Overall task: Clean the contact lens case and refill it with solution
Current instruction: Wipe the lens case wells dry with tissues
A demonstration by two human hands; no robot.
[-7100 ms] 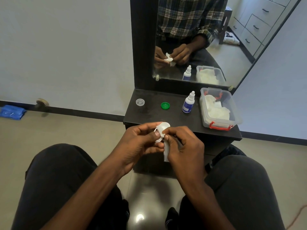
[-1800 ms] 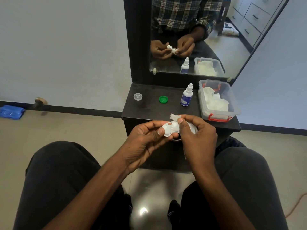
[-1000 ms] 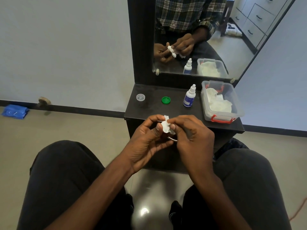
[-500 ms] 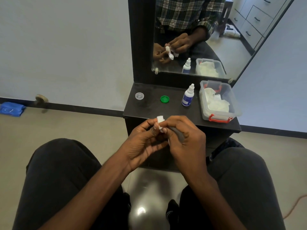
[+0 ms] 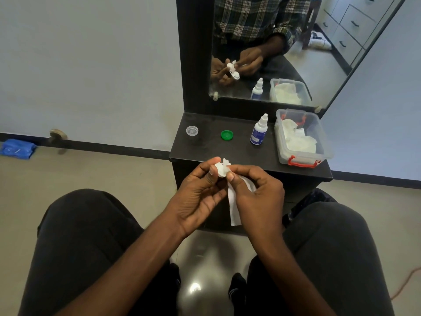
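My left hand pinches the white contact lens case between thumb and fingers, just in front of the shelf's front edge. My right hand holds a white tissue; its tip is pressed into the case and the rest hangs down between my hands. On the dark shelf stand the solution bottle with a blue label, a green cap and a clear cap. Most of the case is hidden by my fingers.
A clear plastic box with red clips holds white tissues at the shelf's right end. A mirror rises behind the shelf and reflects my hands. My knees flank the shelf. A blue cloth lies on the floor far left.
My hands have stayed in front of the shelf while the right one works the tissue in the case. A longer strip of tissue now hangs below my right hand.
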